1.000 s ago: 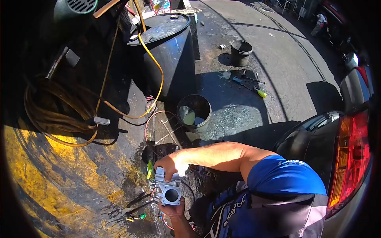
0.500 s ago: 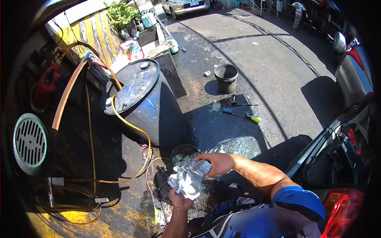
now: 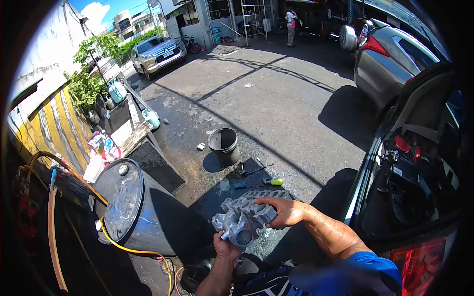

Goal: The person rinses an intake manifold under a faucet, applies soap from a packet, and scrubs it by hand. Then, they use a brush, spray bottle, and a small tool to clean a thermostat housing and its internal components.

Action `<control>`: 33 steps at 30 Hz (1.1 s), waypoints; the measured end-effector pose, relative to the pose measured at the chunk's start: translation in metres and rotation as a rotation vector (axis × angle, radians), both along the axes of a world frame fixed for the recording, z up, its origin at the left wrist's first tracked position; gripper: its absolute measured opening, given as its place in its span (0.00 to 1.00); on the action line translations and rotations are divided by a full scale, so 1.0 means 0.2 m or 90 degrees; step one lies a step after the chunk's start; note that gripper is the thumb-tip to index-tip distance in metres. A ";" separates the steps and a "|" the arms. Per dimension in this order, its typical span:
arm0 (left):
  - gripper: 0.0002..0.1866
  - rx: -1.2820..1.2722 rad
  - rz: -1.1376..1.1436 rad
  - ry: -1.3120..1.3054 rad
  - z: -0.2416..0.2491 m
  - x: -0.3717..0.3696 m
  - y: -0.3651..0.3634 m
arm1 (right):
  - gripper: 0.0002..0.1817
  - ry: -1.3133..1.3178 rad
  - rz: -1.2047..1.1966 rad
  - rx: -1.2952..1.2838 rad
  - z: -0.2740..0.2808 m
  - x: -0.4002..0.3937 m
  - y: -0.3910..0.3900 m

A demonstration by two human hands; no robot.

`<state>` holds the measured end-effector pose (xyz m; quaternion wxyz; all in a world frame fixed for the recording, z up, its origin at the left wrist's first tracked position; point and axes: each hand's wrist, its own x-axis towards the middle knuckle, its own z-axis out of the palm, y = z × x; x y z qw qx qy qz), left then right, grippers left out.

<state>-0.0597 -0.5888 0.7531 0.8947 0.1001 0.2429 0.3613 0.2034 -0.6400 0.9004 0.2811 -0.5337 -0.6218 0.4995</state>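
Observation:
A silvery cast-metal intake manifold [image 3: 236,219] is held up in front of me, its round opening facing me and a row of ports running off to the upper right. My left hand [image 3: 227,247] is closed on its lower left end, below the round opening. Across the manifold's right side, my right hand [image 3: 285,212] grips the edge, thumb and fingers on either side. Behind it on the wet ground lie a yellow-green handled tool [image 3: 274,182], a small blue block [image 3: 240,185] and a long dark tool [image 3: 258,168].
A black bucket [image 3: 224,148] stands beyond the tools. On my left is a large dark drum [image 3: 158,212] with a yellow hose [image 3: 132,250] on it. To my right is a vehicle with an open compartment [image 3: 410,187]. A person [image 3: 291,27] stands far off near parked cars.
My view has tilted up and turned rightward, bringing more of the yard into sight. The manifold stays in both hands and has turned so its row of ports shows more clearly.

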 end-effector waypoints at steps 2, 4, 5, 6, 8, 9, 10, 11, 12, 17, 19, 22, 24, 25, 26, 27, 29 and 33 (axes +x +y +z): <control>0.39 0.001 -0.035 -0.004 -0.04 0.08 0.20 | 0.47 0.030 -0.040 -0.055 0.04 0.05 0.11; 0.39 -0.006 -0.068 -0.022 -0.04 0.14 0.39 | 0.46 0.027 -0.067 0.011 -0.03 0.09 0.26; 0.39 -0.007 -0.082 -0.029 -0.04 0.16 0.49 | 0.46 0.027 -0.077 0.047 -0.08 0.11 0.35; 0.38 0.005 -0.064 -0.010 -0.03 0.19 0.60 | 0.46 0.007 -0.073 0.077 -0.12 0.13 0.45; 0.37 0.010 -0.040 0.033 0.02 0.23 0.83 | 0.46 0.079 -0.093 -0.008 -0.16 0.15 0.69; 0.37 0.007 -0.034 0.054 0.05 0.26 0.92 | 0.47 0.116 -0.110 -0.056 -0.19 0.17 0.77; 0.37 0.019 -0.080 0.033 0.04 0.25 1.03 | 0.47 0.080 -0.106 -0.041 -0.23 0.20 0.87; 0.37 0.025 -0.105 0.034 0.04 0.25 1.13 | 0.47 0.077 -0.110 -0.028 -0.26 0.22 0.96; 0.37 0.015 -0.109 0.047 0.03 0.24 1.22 | 0.47 0.078 -0.111 -0.019 -0.27 0.24 1.02; 0.36 0.044 -0.098 0.163 0.09 0.33 1.67 | 0.47 0.152 -0.156 -0.004 -0.39 0.40 1.29; 0.34 0.065 -0.081 0.149 0.12 0.40 1.84 | 0.47 0.141 -0.173 0.048 -0.39 0.47 1.41; 0.33 0.106 -0.044 0.156 0.13 0.51 2.08 | 0.47 0.104 -0.184 0.068 -0.39 0.58 1.61; 0.33 0.119 -0.043 0.143 0.15 0.58 2.24 | 0.47 0.056 -0.190 0.059 -0.35 0.67 1.74; 0.33 0.121 -0.032 0.138 0.16 0.62 2.29 | 0.47 0.048 -0.221 0.056 -0.39 0.72 1.78; 0.33 0.149 0.012 0.131 0.15 0.66 2.36 | 0.47 0.037 -0.228 0.059 -0.44 0.78 1.88; 0.33 0.147 0.011 0.133 0.15 0.67 2.44 | 0.47 0.036 -0.210 0.054 -0.49 0.77 2.00; 0.23 0.111 0.021 0.181 -0.02 0.63 2.65 | 0.47 0.089 -0.249 0.062 -0.52 0.78 2.16; 0.15 0.139 0.112 0.344 0.05 0.57 2.97 | 0.47 0.027 -0.259 0.020 -0.53 0.65 2.55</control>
